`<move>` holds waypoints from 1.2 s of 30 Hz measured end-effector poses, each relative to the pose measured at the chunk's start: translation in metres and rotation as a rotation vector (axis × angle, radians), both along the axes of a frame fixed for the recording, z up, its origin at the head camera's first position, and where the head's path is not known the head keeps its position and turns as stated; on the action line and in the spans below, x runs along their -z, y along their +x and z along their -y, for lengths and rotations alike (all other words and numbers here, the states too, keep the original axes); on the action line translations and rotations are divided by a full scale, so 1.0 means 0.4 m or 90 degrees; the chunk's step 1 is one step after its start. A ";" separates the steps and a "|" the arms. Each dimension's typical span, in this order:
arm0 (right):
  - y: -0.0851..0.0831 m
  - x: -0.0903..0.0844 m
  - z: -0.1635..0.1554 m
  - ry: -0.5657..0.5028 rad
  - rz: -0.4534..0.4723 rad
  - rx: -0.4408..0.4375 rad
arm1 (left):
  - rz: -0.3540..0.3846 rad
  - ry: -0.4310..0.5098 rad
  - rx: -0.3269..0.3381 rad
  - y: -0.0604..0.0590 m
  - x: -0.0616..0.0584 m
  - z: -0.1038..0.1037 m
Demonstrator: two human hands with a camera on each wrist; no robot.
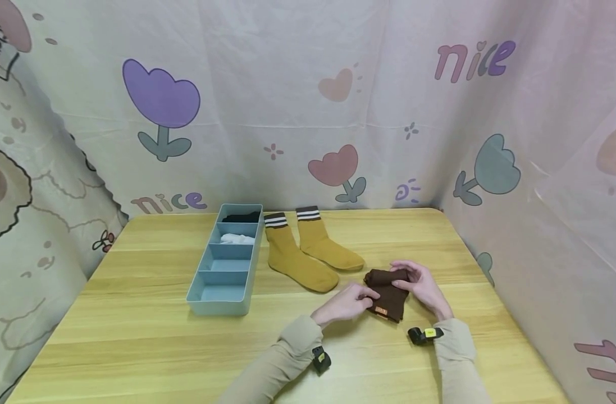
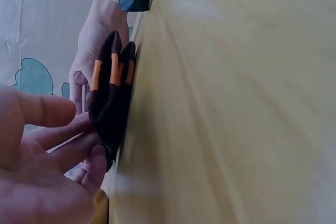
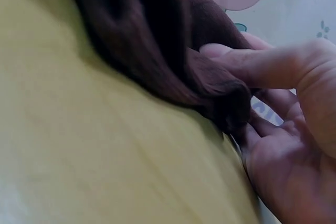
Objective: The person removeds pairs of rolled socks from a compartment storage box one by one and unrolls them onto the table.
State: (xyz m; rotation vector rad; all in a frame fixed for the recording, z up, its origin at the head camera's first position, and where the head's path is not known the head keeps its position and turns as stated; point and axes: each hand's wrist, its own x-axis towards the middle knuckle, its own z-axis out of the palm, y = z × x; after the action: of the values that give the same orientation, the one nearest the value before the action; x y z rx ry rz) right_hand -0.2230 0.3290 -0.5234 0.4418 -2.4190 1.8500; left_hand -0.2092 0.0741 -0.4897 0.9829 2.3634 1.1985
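The right hand pinches the right end of a rolled edge, its thumb on the near side and its fingers on the far side. The left hand touches the left edge with outstretched fingertips, its thumb clear of the fabric. Between them on the table lies a dark brown knit bundle with an orange patch, probably socks. Its roll forms the far edge, long axis running left to right; the flat part stretches toward the near side, patch at the near end. Both hands touch it, but the right is nearer the roll, which seems the relation that matters.

Just to the far left lie two mustard-yellow socks with striped cuffs, toes pointing near and right. Left of these, a long blue-grey plastic divided tray runs near to far, black cloth in its farthest compartment, white cloth in the next.
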 end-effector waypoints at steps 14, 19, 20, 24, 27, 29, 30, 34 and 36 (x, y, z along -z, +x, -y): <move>-0.025 -0.011 -0.010 0.071 0.021 0.040 | 0.133 0.089 0.057 -0.014 0.015 -0.029; -0.037 -0.019 -0.014 0.080 0.034 0.021 | 0.145 0.101 0.059 -0.014 0.023 -0.035; -0.040 -0.021 -0.015 0.080 0.038 0.016 | 0.148 0.104 0.057 -0.015 0.023 -0.037; -0.056 -0.027 -0.019 0.087 0.049 -0.008 | 0.162 0.113 0.055 -0.017 0.023 -0.044; -0.070 -0.029 -0.024 0.102 0.051 -0.019 | 0.160 0.118 0.056 -0.016 0.022 -0.050; -0.076 -0.032 -0.025 0.113 0.048 -0.024 | 0.148 0.111 0.052 -0.015 0.022 -0.055; -0.079 -0.034 -0.025 0.119 0.045 -0.023 | 0.136 0.103 0.050 -0.014 0.022 -0.058; -0.080 -0.040 -0.019 0.140 0.018 -0.008 | 0.085 0.069 0.041 -0.012 0.023 -0.064; -0.080 -0.040 -0.015 0.140 0.000 0.006 | 0.065 0.059 0.044 -0.013 0.023 -0.065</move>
State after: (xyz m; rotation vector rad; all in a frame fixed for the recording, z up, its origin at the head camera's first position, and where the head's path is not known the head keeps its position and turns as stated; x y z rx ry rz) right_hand -0.2548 0.3349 -0.5073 0.4410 -2.6303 1.5862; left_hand -0.2142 0.1000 -0.4989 0.9981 2.1951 1.3110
